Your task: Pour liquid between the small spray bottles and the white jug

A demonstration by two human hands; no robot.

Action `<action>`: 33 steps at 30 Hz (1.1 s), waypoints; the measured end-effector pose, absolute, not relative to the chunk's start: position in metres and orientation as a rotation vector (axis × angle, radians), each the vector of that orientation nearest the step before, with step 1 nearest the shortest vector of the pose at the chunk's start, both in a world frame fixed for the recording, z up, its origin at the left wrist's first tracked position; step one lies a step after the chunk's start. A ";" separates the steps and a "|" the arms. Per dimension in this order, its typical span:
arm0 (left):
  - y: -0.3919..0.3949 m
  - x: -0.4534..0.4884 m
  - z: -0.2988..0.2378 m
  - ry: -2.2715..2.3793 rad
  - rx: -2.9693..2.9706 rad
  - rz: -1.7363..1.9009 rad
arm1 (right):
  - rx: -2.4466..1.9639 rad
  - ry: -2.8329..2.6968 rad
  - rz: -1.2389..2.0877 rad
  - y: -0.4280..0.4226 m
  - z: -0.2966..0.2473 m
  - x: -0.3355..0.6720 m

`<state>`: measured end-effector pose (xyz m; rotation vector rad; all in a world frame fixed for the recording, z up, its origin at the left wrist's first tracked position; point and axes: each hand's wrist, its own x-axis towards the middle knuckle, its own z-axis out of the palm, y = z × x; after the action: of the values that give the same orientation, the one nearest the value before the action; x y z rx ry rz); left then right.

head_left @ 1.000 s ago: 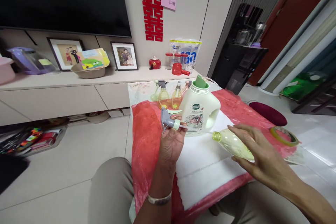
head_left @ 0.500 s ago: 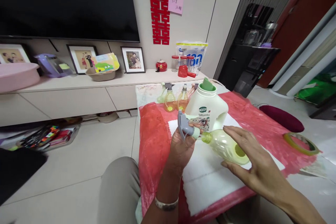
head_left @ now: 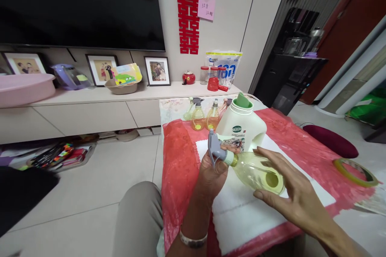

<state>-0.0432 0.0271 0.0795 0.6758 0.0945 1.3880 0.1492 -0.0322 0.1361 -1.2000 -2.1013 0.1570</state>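
My left hand (head_left: pixel 214 174) grips a grey spray head (head_left: pixel 216 146) with a pale collar by its nozzle. The collar sits against the neck of a see-through yellow spray bottle (head_left: pixel 251 170), which is tilted on its side with its base to the right. My right hand (head_left: pixel 291 190) holds the bottle near its base, thumb below and fingers above. Whether the collar is threaded on cannot be made out. Just behind stands a large white jug (head_left: pixel 256 126) with a green piece (head_left: pixel 242 100) in its open mouth.
Spray bottles with amber liquid (head_left: pixel 198 118) stand at the table's back. A white mat (head_left: pixel 241 225) lies over red plastic sheeting (head_left: pixel 177 168). A tape roll (head_left: pixel 340 166) rests at the right. A cabinet (head_left: pixel 90 116) with framed pictures is behind.
The gap between spray head and bottle has closed; the collar now meets the neck. My right hand's fingers have come in around the bottle. The view has shifted slightly.
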 end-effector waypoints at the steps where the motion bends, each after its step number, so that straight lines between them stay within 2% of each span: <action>1: 0.027 -0.043 0.080 0.102 0.673 1.393 | -1.211 -2.058 0.266 -0.032 0.133 0.151; 7: 0.022 -0.041 0.082 0.099 0.710 1.383 | -1.155 -1.316 1.146 -0.027 0.111 0.147; 11: 0.022 -0.038 0.082 0.107 0.725 1.404 | -1.179 -0.618 1.436 -0.024 0.115 0.127; 14: 0.025 -0.039 0.082 0.130 0.640 1.446 | -1.015 -0.487 1.447 -0.029 0.120 0.117; 17: 0.028 -0.041 0.082 0.155 0.509 1.485 | -0.829 -0.677 1.368 -0.039 0.119 0.114; 25: 0.030 -0.043 0.076 0.132 0.392 1.513 | -0.848 -0.971 1.205 -0.036 0.093 0.124; 30: 0.031 -0.043 0.077 0.138 0.411 1.486 | -1.018 -0.890 1.458 -0.031 0.091 0.130; 33: 0.032 -0.043 0.079 0.153 0.391 1.500 | -0.953 -0.993 1.480 -0.039 0.097 0.127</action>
<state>-0.0434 0.0319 0.0785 0.3908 0.1526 1.4998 0.1269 -0.0388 0.0968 -0.9531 -0.9933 1.4796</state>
